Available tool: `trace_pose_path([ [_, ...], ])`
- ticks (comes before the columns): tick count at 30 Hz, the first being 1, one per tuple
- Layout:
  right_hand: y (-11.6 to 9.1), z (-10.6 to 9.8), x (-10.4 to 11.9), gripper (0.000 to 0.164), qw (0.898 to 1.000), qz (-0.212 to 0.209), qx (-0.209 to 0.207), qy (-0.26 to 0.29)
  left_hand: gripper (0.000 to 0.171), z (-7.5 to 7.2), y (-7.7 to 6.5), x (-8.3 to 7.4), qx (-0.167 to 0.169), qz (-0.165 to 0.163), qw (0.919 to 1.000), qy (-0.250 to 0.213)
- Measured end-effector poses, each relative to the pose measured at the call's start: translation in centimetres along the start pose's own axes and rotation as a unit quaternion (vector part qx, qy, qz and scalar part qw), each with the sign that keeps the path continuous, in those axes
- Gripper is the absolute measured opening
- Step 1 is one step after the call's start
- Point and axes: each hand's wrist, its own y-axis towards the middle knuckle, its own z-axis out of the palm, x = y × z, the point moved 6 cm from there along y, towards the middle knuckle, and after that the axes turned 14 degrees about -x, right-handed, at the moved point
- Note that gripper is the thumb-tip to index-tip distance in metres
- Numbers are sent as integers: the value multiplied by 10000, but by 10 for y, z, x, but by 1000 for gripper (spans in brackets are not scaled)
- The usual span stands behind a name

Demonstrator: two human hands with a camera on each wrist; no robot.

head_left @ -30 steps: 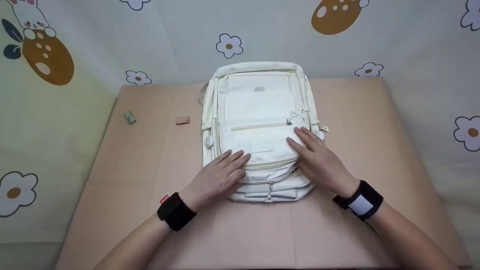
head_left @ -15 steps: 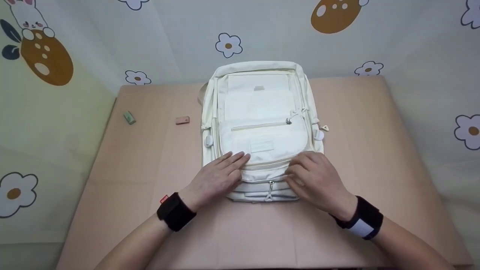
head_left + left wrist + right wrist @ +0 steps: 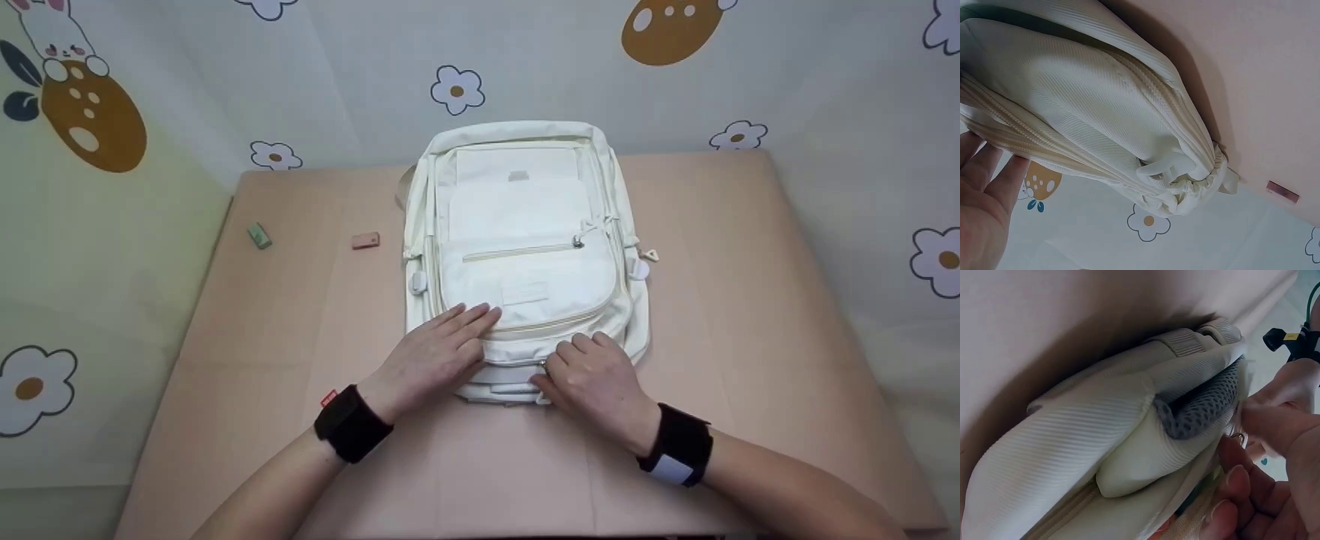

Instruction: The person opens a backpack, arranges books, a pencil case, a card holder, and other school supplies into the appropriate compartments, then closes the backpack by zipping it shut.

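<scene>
Right hand (image 3: 592, 381): pinching small metal zipper pull (image 3: 543, 363), shifted left since earlier frame | cream ribbed-fabric backpack (image 3: 525, 214): under and beyond grip | left hand (image 3: 433, 358): fingers straight, left of grip, unmoved

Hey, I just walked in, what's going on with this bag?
A person has both hands on a white backpack lying on a table. The left hand rests on its front, fingers extended, while the right hand pinches a zipper pull near the bag's lower end. A small green block and a small pink block lie left of the bag.
</scene>
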Motion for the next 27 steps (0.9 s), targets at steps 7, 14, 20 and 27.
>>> trace_pose_path([
  [7,1,-4,-3,22,9996,2,-273,-35,13,0,1,0,-135,-58,9999,-79],
  [14,-4,-10,-12,20,9988,-43,-444,196,11,2,1,0,92,-102,9998,-136],
  [20,-13,-23,-31,15,9992,151,-250,291,10,2,1,1,273,-165,9994,-166],
  [27,-27,-30,-56,15,9985,533,-54,117,14,2,2,1,209,-182,9996,-113],
])
